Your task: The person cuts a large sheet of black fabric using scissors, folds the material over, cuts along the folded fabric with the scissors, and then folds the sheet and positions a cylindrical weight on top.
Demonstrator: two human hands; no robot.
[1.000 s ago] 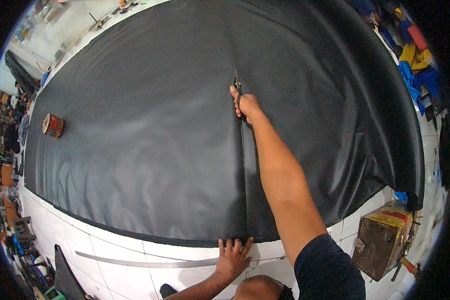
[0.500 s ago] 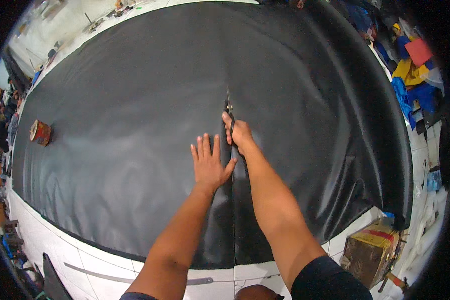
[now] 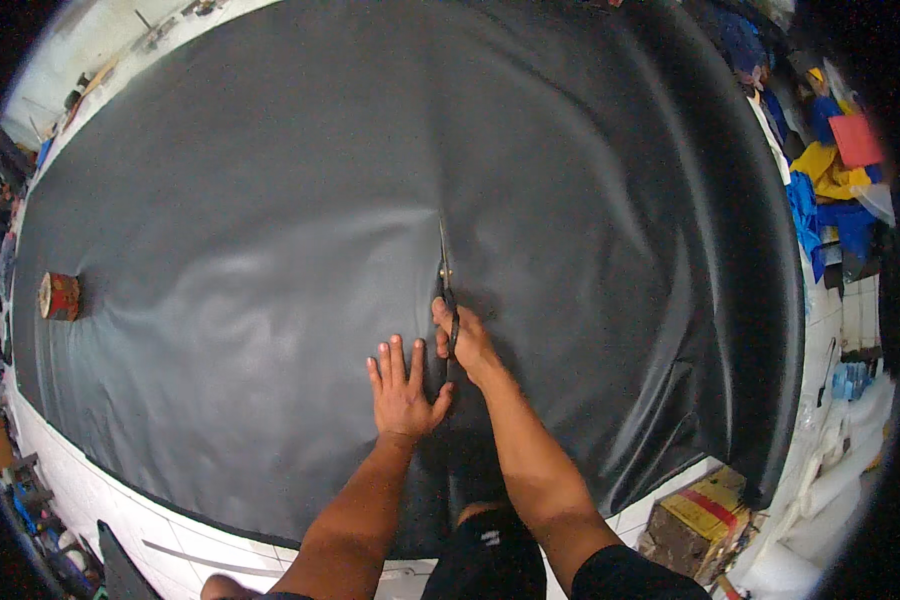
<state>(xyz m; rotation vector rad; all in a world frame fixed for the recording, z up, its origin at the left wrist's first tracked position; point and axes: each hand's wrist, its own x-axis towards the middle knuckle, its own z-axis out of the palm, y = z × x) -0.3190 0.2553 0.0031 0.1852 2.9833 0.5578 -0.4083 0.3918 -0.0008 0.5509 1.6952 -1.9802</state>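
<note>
White-tiled floor (image 3: 70,475), mostly covered by a big, glossy black sheet of leather-like material (image 3: 270,250), its right side rising in a long thick fold or roll (can't tell which). Sheet's fairly smooth at left, wrinkled at near right. R hand (image 3: 465,338) has its fingers wrapped round the black handles of a pr of long-bladed metal scissors (image 3: 445,272), approx mid-sheet, tips toward the far side; can't tell for sure if the blades meet. L hand (image 3: 405,398) lies palm-down on the sheet, just left of the cut line, fingers spread, holding nothing.

Progress, judging by looks: slit runs from the near side up to the scissors, near end hidden by a black-clothed leg (image 3: 480,560), so approx the near half's done. Past the tips, only a faint crease, no gap visible; far stretch looks uncut.

Count: 1 sheet, 1 pr scissors, 2 hands, 1 red cylindrical tin w/ brownish end (image 3: 62,297) on the sheet at left, 1 brown box w/ yellow & red top (image 3: 698,520) at near right, 1 thin flat grey strip (image 3: 210,558) on the tiles, near left. Far right: 1 flat red piece (image 3: 856,140) amid yellow & blue stuff, too jumbled to count.
</note>
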